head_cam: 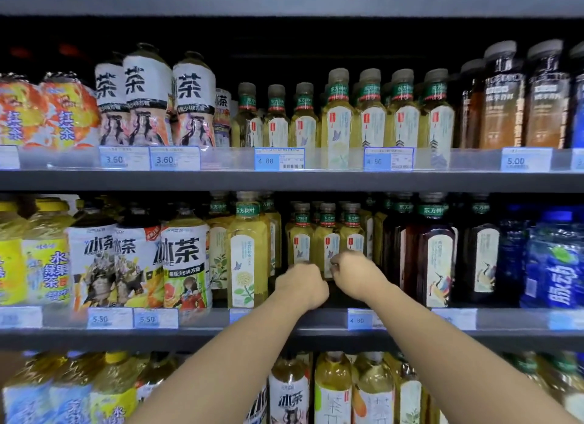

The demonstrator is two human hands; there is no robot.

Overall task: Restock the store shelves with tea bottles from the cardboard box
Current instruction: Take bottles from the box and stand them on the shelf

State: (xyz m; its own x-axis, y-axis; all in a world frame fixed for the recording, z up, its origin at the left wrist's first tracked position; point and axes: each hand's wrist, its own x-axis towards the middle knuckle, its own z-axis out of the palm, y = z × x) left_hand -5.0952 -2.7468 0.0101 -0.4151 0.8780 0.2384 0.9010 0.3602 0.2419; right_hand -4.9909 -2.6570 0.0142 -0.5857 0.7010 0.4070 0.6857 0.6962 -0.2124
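Observation:
Three small yellow tea bottles with green neck bands stand set back on the middle shelf [410, 318]. Both my arms reach up to them. My left hand [301, 284] is curled around the lower part of the left small tea bottle [300, 239], hiding its base. My right hand [355, 273] is closed around the bottom of the right small tea bottle [353, 232]. Its fingertips touch the label of the middle small bottle [328, 237]. The cardboard box is out of view.
A tall yellow tea bottle [246, 250] stands at the shelf front just left of my hands, and dark tea bottles [437, 253] stand to the right. Iced tea bottles [185, 256] fill the left side. The upper shelf [221, 180] and the lower rows are stocked with bottles.

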